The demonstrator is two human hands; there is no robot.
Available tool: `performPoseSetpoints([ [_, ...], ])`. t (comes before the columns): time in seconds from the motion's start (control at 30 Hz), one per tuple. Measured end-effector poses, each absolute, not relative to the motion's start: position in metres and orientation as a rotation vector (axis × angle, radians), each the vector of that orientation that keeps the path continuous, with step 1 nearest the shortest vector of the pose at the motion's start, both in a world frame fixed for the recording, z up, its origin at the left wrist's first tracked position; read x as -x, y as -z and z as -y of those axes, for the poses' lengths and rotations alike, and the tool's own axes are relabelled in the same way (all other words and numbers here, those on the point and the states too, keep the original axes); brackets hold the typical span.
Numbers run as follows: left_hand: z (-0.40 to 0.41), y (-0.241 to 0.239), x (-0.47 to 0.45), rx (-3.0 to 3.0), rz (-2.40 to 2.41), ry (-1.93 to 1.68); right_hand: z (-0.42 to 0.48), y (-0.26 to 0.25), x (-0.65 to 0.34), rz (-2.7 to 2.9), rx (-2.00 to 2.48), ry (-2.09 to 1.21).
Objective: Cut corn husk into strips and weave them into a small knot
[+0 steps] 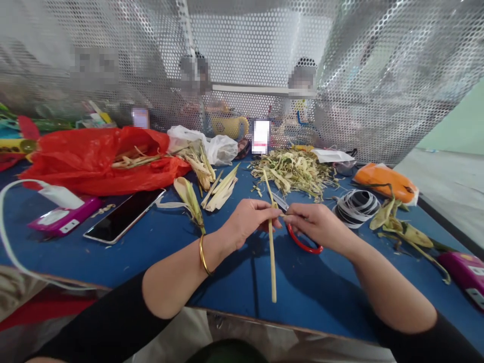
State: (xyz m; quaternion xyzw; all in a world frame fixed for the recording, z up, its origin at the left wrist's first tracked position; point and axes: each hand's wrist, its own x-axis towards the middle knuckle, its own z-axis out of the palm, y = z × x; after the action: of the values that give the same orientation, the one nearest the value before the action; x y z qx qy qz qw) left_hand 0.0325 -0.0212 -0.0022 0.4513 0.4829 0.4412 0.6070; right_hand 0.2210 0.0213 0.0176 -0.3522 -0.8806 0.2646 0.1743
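My left hand [247, 219] pinches a long pale leaf strip [271, 252] near its middle; the strip runs from the shred pile down toward the table's front edge. My right hand [319, 224] is closed around red-handled scissors [302, 242], whose blades reach toward the strip by my left fingers. A gold bangle sits on my left wrist. Both hands hover just above the blue table [234, 272].
A red plastic bag [94, 159] with leaves lies at left, a phone [123, 217] and pink device [62, 217] beside it. A pile of leaf shreds [293, 171], white cord coil [357, 204], orange packet [383, 179] and folded leaves [214, 189] surround the hands. Perforated screen behind.
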Motion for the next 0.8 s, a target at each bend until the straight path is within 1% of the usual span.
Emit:
performPoseSetpoints([
  [0.1,0.021,0.000,-0.034,-0.999,-1.150,-0.984,-0.022,-0.015,-0.221,2.509,0.931,-0.539],
  [0.2,0.022,-0.002,-0.035,-0.947,-1.166,-0.975,-0.027,-0.010,-0.222,2.517,0.929,-0.395],
  [0.3,0.021,-0.001,-0.033,-0.876,-1.146,-1.018,-0.029,-0.009,-0.223,2.520,0.873,-0.023],
  [0.37,0.020,0.000,-0.032,-0.844,-1.128,-1.070,-0.023,-0.010,-0.220,2.476,0.748,0.225],
  [0.4,0.019,0.001,-0.031,-0.837,-1.116,-1.094,-0.019,-0.011,-0.218,2.473,0.662,0.291],
  [0.5,0.018,0.004,-0.031,-0.811,-1.063,-1.124,-0.005,-0.011,-0.209,2.566,0.392,0.327],
  [0.57,0.018,0.004,-0.030,-0.796,-1.015,-1.111,0.001,-0.010,-0.204,2.596,0.303,0.325],
  [0.8,0.016,0.001,-0.027,-0.732,-0.947,-1.103,-0.004,-0.012,-0.209,2.439,0.378,0.082],
])
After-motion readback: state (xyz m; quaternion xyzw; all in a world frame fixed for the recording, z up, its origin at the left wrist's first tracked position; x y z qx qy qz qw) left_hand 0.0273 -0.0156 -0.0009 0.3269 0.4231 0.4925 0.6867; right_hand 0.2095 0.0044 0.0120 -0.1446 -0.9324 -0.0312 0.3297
